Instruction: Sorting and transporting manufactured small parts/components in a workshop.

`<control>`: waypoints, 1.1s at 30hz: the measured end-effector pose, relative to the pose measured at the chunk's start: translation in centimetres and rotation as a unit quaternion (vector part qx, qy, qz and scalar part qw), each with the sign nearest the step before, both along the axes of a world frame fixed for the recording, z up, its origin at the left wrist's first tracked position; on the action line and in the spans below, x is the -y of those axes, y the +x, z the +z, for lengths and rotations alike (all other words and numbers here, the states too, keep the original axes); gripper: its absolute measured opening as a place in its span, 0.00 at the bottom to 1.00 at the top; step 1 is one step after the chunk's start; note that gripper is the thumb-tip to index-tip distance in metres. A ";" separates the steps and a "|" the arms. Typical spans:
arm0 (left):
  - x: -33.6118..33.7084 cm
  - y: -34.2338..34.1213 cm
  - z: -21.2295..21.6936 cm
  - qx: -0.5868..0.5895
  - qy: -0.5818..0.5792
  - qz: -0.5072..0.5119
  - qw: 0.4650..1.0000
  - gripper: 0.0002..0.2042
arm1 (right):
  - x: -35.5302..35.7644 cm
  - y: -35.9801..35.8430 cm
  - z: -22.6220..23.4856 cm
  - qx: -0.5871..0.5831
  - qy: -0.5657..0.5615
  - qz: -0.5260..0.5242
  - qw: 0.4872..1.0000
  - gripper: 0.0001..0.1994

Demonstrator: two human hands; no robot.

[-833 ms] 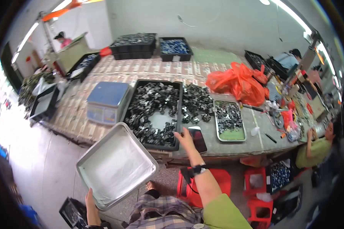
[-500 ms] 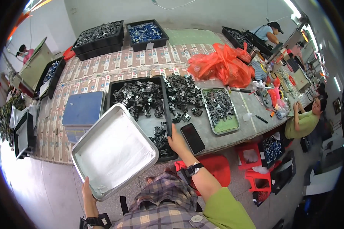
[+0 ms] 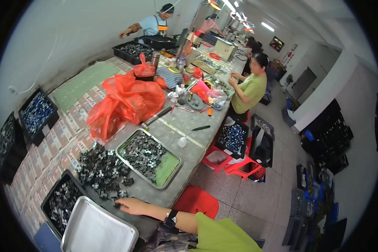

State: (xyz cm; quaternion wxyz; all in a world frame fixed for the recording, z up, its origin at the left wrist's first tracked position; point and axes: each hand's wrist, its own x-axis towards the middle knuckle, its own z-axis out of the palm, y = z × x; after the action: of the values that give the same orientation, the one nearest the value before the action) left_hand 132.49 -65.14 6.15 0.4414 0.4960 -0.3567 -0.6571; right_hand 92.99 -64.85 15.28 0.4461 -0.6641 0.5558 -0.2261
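Observation:
My right hand [image 3: 132,206] is over the grey tabletop at the near edge of a heap of small black clip-like parts [image 3: 101,168]. Its fingers are curled, with a small dark bit at their tips that I cannot make out. To the left of it, a shallow silver metal tray [image 3: 96,229] is tilted over a black bin [image 3: 65,201] of similar parts and hides part of it. The inside of the tray is bare. My left hand is outside the picture. Beyond the heap lies another metal tray [image 3: 149,157] with small dark parts on a green base.
Red plastic bags [image 3: 128,103] lie across the table, with a black marker [image 3: 200,128] and other tools nearby. A red stool [image 3: 197,200] stands by the table edge. Beyond it is a bin of blue parts [image 3: 232,138]. A co-worker in green [image 3: 250,92] is at the table's right side.
The view has swung to the right. My right hand has let go of the black bin's rim and moved to the loose heap. My left hand has gone out of view.

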 end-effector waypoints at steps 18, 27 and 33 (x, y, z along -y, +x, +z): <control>-7.0 0.7 17.6 0.533 -0.071 0.260 0.802 0.16 | 9.9 -10.7 1.7 0.181 0.208 -0.328 0.904 0.15; 6.1 -28.1 19.5 -0.202 0.366 0.016 0.908 0.20 | 10.7 -4.5 -3.7 0.052 0.041 -0.338 0.939 0.26; 8.6 -32.5 10.2 0.058 0.385 0.136 0.911 0.36 | 11.2 -3.8 -5.5 0.015 0.000 -0.379 0.925 0.28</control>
State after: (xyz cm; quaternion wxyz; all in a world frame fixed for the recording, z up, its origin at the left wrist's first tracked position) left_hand 99.97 -73.71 16.31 0.2798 0.7083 -0.0298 -0.6474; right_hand 89.18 -76.09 9.74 0.3356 -0.3999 0.7593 -0.3886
